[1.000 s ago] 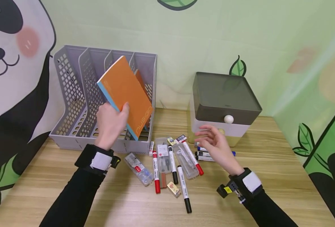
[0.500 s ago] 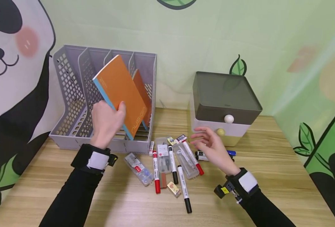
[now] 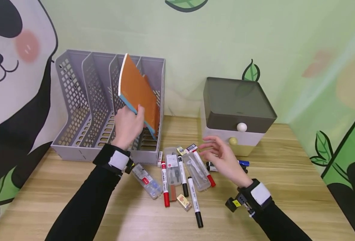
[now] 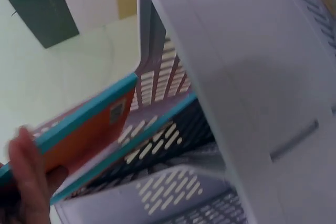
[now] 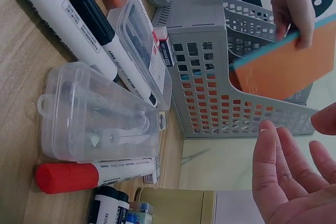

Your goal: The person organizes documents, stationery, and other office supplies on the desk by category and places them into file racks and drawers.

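Note:
My left hand [image 3: 127,125] grips an orange notebook [image 3: 138,90] by its blue spine, thumb on the cover. The notebook stands tilted over the right-hand compartments of the grey file organizer [image 3: 87,152]. Behind it, a second orange notebook [image 3: 157,115] leans in the rightmost slot, mostly covered in the head view. In the left wrist view the held notebook's teal spine [image 4: 86,111] shows beside the organizer's wall. My right hand [image 3: 222,157] hovers in front of the drawer box [image 3: 239,100], its fingers relaxed and holding nothing, as the right wrist view also shows [image 5: 294,177].
Several markers, such as a black-capped one [image 3: 194,197] and a red-capped one [image 3: 164,184], lie on the wooden table [image 3: 129,217]. Among them are clear plastic cases [image 3: 197,170] and a small eraser [image 3: 184,202]. More markers [image 3: 243,163] lie partly behind my right hand.
My left hand first drew the notebook slightly left, then moved it right over the rightmost slot, turning it more edge-on. My right hand shifted slightly left.

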`<control>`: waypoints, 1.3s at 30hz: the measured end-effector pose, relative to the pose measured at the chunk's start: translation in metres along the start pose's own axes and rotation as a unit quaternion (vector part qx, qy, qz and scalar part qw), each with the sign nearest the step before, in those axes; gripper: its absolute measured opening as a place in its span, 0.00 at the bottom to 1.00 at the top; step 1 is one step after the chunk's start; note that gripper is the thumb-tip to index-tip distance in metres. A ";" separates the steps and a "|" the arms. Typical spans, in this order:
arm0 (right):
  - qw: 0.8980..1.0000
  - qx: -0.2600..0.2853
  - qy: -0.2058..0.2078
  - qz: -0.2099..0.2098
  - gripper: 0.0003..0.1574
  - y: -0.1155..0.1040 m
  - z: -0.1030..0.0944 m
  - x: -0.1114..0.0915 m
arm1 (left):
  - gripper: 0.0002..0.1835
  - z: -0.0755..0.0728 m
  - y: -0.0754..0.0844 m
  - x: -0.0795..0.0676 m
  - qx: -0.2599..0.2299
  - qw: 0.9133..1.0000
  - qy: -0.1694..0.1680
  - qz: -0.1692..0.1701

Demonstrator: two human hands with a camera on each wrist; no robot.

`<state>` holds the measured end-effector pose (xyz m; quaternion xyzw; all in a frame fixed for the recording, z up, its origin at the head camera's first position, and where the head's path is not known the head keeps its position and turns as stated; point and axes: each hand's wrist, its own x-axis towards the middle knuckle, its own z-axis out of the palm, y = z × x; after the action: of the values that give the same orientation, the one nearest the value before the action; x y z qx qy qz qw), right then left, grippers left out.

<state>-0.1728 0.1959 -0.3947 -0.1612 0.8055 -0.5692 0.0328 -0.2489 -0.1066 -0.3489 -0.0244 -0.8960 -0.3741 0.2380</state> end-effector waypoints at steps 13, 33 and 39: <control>1.000 -0.005 -0.007 -0.008 0.27 0.001 0.001 -0.001 | 0.24 0.023 0.008 0.014 0.014 0.989 -0.135 -0.066; 0.999 -0.033 -0.021 0.005 0.27 0.001 0.002 -0.003 | 0.24 0.015 -0.008 0.008 0.055 0.969 -0.233 -0.062; 0.999 -0.028 -0.026 -0.003 0.27 -0.002 0.002 -0.002 | 0.28 0.006 -0.006 0.011 0.112 0.964 -0.236 -0.059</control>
<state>-0.1701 0.1943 -0.3937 -0.1791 0.8194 -0.5424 0.0475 -0.2622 -0.1087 -0.3518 -0.0321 -0.9626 -0.2689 -0.0014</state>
